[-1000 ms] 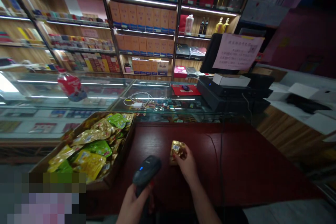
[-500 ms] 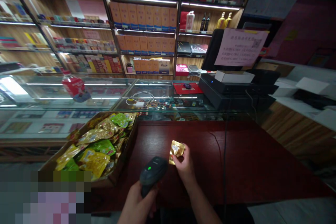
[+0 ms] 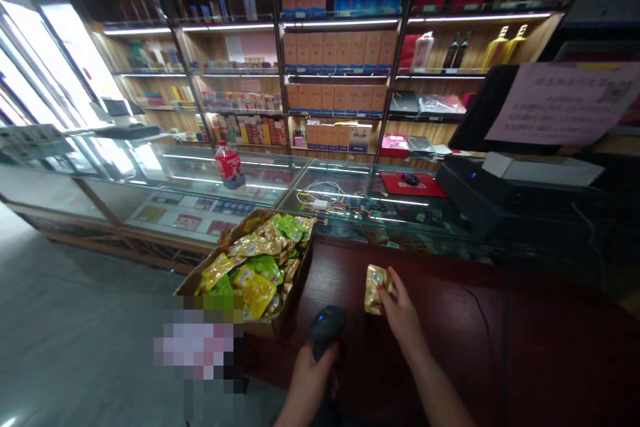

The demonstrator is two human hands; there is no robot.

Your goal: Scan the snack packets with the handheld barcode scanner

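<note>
My left hand (image 3: 314,373) is wrapped round the handle of a dark barcode scanner (image 3: 329,323), whose top carries a small blue light. Between thumb and fingers, my right hand (image 3: 400,310) pinches a small gold foil snack packet (image 3: 374,290) above the dark red tabletop (image 3: 345,273). The scanner's head is to the left of the packet and nearer to me, with a gap between them. Left of both stands an open cardboard box (image 3: 270,328) heaped with gold, green and yellow snack packets (image 3: 257,290).
Behind the tabletop runs a glass display counter (image 3: 270,180) bearing a red-labelled bottle (image 3: 229,165), a white cable (image 3: 320,195) and a mouse (image 3: 411,179) on a red mat. At right, a monitor (image 3: 480,110) with a paper sheet stands over a black cash drawer (image 3: 470,203). A blurred-out patch covers the lower left.
The view has swung left, so everything sits further right in the picture. The scanner's light has gone from green to blue. Both hands keep their hold.
</note>
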